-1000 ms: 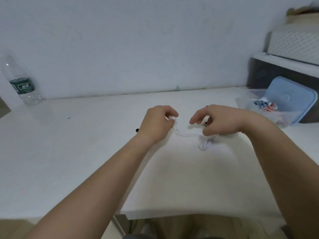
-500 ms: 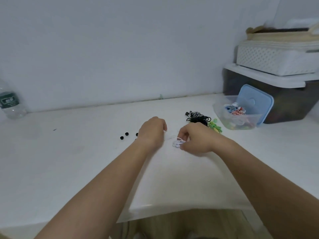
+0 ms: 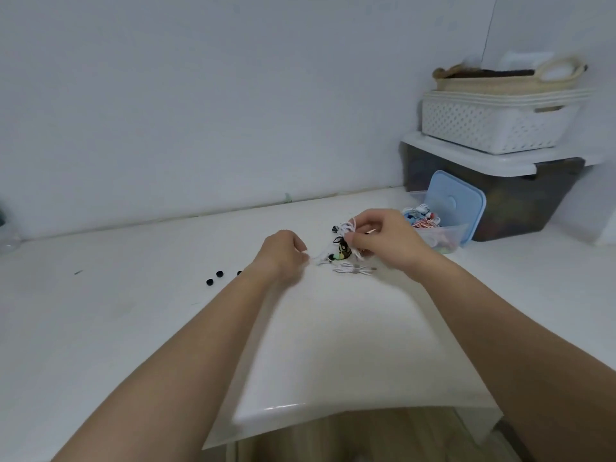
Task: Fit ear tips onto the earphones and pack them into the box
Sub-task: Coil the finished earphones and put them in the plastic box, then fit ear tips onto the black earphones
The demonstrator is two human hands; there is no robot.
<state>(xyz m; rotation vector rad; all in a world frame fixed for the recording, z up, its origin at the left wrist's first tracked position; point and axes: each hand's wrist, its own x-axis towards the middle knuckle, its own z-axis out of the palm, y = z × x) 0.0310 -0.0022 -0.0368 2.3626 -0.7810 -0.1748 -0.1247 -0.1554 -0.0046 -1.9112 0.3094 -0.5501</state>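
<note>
— What's nearest?

— Two bare forearms reaching out over the white bench [image 3: 133, 328], whose front edge ends just below them. The left hand [image 3: 283, 256] sits low, blurred, with its fingers curled in on the end of a white cord. The right hand [image 3: 383, 238] is raised a little and pinches loops of the white earphones [image 3: 348, 228], which that cord belongs to.

— Anything lying around them?

— Three small black ear tips [image 3: 213, 278] on the bench left of the left wrist, one half hidden by the arm. Between the hands there is a green-and-black tangle [image 3: 342, 251], and just in front of it a coiled white cable [image 3: 353, 270].

— And the box?

— The clear box [image 3: 446, 233] stands just behind the right hand, which covers its near corner. There are coloured cords inside, and its blue lid [image 3: 456, 205] is propped upright against a dark bin [image 3: 500, 201].

— Farther back?

— A white perforated basket [image 3: 493, 125] sits on the bin, with a woven basket [image 3: 500, 78] on top, against the wall. At the far left edge something clear is cut off, too little to tell what.
</note>
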